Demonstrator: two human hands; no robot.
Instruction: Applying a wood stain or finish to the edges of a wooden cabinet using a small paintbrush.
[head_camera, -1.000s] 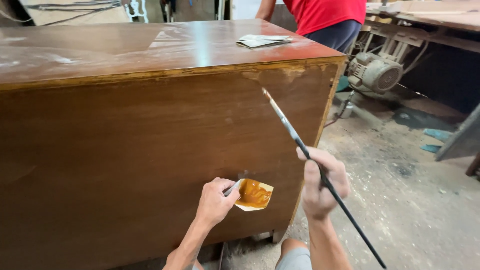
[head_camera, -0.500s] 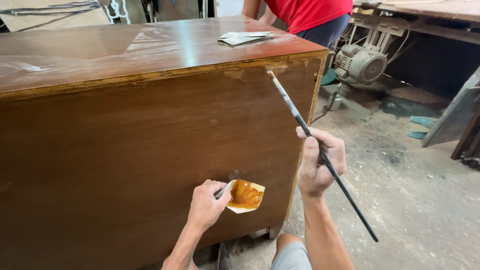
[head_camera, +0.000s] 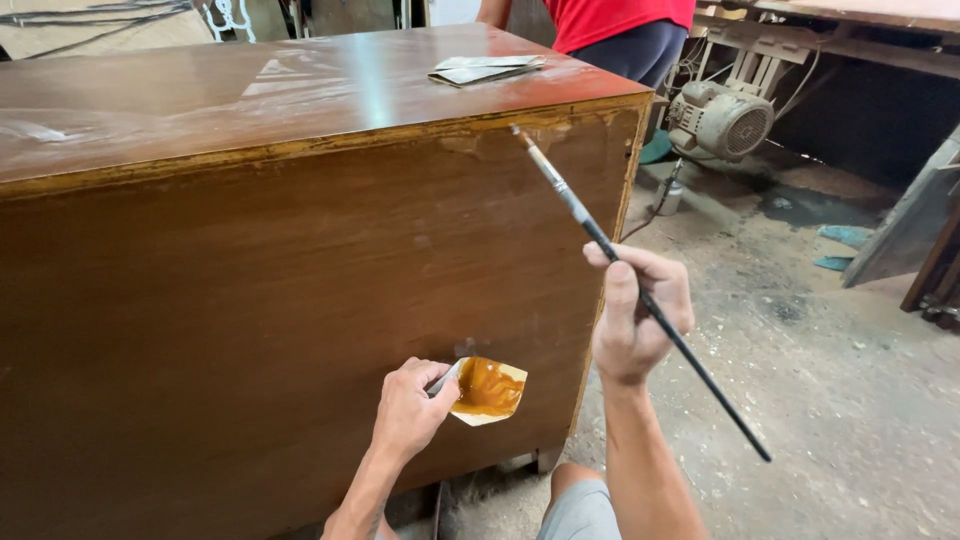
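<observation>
Head view shows the right hand (head_camera: 636, 322) clamped around a long thin brush (head_camera: 628, 276), its tip touching the cabinet (head_camera: 300, 300) at the worn pale top edge, well above the grip. The left hand (head_camera: 408, 408) pinches a small card of orange-brown stain (head_camera: 486, 391) below. Pale patches by the tip suggest the touch-up is only partly done

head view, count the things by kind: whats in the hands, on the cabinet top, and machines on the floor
Brushes: 1, in the right hand, brush
Paste-smeared cards: 1, in the left hand, card
Folded papers on the cabinet: 1
Electric motors: 1
Total: 4
</observation>
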